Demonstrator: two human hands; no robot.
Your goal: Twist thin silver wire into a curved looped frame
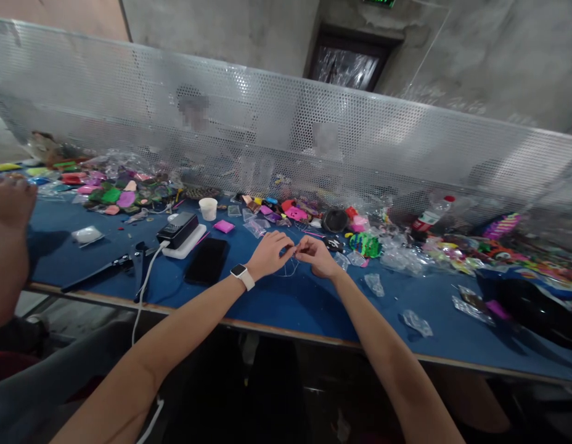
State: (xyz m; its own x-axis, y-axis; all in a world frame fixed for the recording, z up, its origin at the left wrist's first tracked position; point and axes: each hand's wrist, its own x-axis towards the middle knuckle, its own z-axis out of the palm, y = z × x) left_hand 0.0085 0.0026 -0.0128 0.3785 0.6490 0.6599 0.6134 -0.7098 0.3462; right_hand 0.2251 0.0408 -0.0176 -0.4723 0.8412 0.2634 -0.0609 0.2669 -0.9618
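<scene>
The left hand (273, 251) and the right hand (316, 255) pinch a thin, pale, looped thread (294, 269), right of the black rectangular phone (206, 261). It looks light, flexible, perhaps slippery; fingertips should hold it close to the loop.

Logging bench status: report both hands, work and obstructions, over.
Left hand and right hand pinched, close together. Thin whitish looped strand just below; grip unclear. Clear flat plastic bag beyond left hand, apparently not blocking.
</scene>
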